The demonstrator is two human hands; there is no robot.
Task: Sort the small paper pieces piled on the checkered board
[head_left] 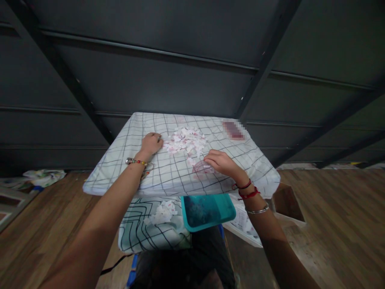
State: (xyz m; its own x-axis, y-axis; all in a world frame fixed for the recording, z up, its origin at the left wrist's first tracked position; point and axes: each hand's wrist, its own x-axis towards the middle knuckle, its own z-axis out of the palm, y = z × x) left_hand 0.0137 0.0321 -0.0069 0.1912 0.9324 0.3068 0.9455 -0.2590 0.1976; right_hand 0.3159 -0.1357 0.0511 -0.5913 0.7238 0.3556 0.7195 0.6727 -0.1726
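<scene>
A loose pile of small white and pinkish paper-like pieces (188, 139) lies on the checked cloth of the table (120, 168). At the pile's left edge, my left hand (152, 143) rests with curled fingers; whatever they hold is too small to make out. My right hand (221, 161), closer to the front edge, pinches a sheer pinkish mesh-like piece (202, 167) that lies against the cloth. A few white scraps lie between this piece and the pile. Below the table edge, over my lap, sits a teal plastic tub (207, 229) with dark, blurry contents.
More white pieces (164, 212) lie on a checked cloth (150, 241) left of the tub. A pixelated dark red rectangle (234, 130) is at the table's back right. An open cardboard box (288, 202) and a white container (245, 228) stand to the right. Dark panels (168, 80) rise behind.
</scene>
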